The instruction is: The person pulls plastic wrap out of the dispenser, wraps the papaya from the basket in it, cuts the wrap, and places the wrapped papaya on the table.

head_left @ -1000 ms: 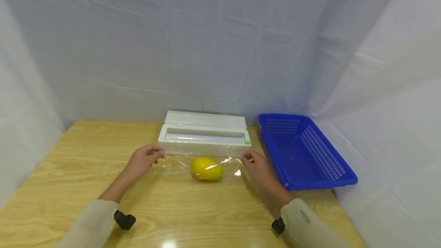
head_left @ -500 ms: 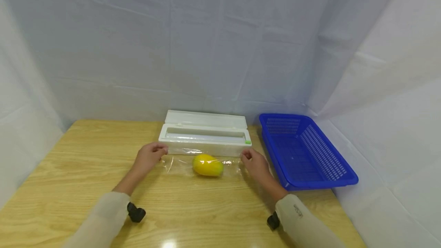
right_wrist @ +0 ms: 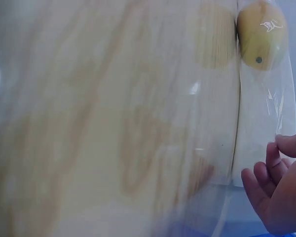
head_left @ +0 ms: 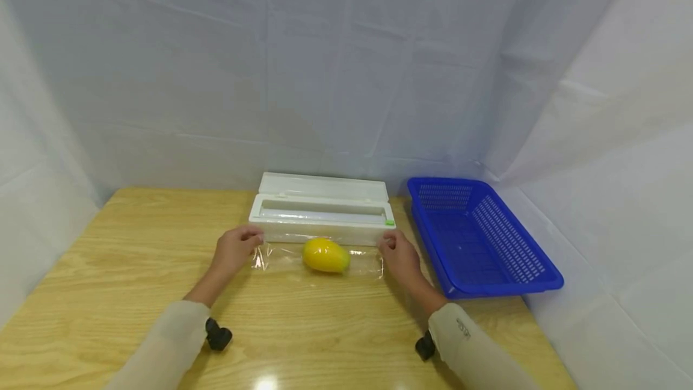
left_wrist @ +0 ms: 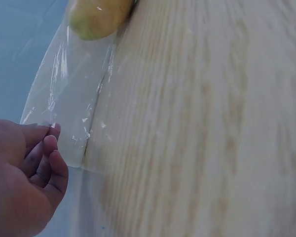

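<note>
A yellow mango (head_left: 326,256) lies on the table with clear plastic wrap (head_left: 281,257) spread about it, shiny with creases. My left hand (head_left: 233,251) pinches the wrap's left far corner between thumb and fingertips; the left wrist view shows this pinch on the film (left_wrist: 59,94). At the opposite corner, my right hand (head_left: 402,257) holds the wrap between thumb and index finger, its other fingers loosely bent in the right wrist view. Between the hands the film runs taut, close in front of the white wrap dispenser box (head_left: 319,233). Glints of film cross the mango (right_wrist: 262,37) there.
The dispenser's lid (head_left: 322,186) is tipped back, with a roll (head_left: 319,216) inside and a green tab at its right end. A blue slotted basket (head_left: 455,287) stands to the right. White sheeting (head_left: 325,77) hangs behind the wooden table (head_left: 303,330).
Both hands have moved slightly forward toward the dispenser, the left also a little rightward, still holding the wrap. The mango has shifted a little toward the box.
</note>
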